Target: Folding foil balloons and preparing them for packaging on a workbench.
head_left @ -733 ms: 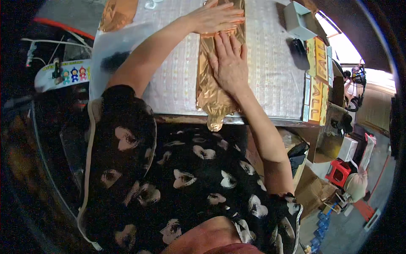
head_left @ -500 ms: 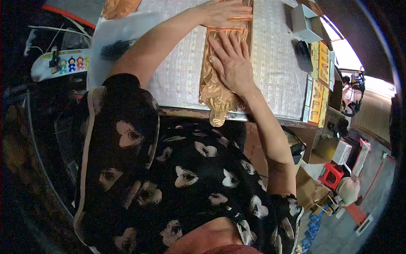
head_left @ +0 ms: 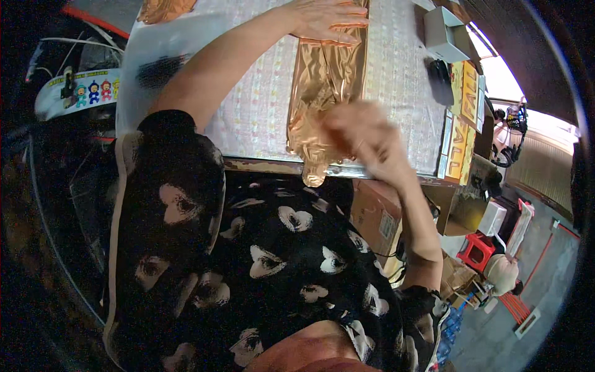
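A flat, copper-coloured foil balloon (head_left: 330,62) lies lengthwise on the table, creased, with a narrow rounded tail (head_left: 314,173) hanging just over the near edge. My left hand (head_left: 325,22) rests flat across its far part, fingers stretched out to the right. Close to the near end, at the balloon's right side, my right hand (head_left: 365,133) is smeared by motion. Its fingers look bent toward the foil, but whether they grip it cannot be made out. Part of the balloon's near right side is hidden behind this hand.
Another piece of copper-coloured foil (head_left: 166,9) lies at the far left of the patterned, film-covered table (head_left: 260,118). Along the right edge are a white open box (head_left: 445,34), a black object (head_left: 441,80) and yellow boxes (head_left: 462,115). A red stool (head_left: 476,249) stands on the floor.
My right hand has lifted from lying flat on the foil's middle and come nearer to me, its fingers bending. My left hand stays flat on the far part.
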`<state>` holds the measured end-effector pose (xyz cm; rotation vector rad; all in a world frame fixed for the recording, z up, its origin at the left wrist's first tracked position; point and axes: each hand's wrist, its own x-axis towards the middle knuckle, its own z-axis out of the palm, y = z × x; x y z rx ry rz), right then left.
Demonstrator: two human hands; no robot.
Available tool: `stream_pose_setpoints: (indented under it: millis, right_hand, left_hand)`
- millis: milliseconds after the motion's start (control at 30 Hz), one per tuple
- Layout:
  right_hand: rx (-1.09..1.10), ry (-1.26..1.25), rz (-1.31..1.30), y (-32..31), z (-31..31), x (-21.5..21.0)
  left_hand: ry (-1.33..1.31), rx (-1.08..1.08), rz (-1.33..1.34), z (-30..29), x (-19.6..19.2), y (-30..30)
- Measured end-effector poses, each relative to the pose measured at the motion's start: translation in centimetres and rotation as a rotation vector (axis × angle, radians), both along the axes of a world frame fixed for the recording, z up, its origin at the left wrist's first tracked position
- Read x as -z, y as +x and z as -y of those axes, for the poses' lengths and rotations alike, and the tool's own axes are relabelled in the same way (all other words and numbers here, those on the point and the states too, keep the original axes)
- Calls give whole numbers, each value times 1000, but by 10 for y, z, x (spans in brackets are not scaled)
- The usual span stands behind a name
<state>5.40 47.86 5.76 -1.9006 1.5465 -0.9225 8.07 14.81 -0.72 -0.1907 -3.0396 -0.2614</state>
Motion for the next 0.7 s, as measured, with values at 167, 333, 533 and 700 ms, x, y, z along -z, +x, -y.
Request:
stream_pose_setpoints:
  millis: [167,333,533,700]
  right_hand:
    - [363,-78,-459,-57,42,14]
    - [257,-66,-628,-60,52,28]
    - [298,-85,-688,-58,52,36]
    - [319,-124,-738,-56,52,40]
  left_hand:
    - [1,24,15,-10,-5,9]
    - [-5,7,44,-17,-14,12]
    - [17,21,60,-14,-17,13]
    - [17,39,-96,-6,-23,21]
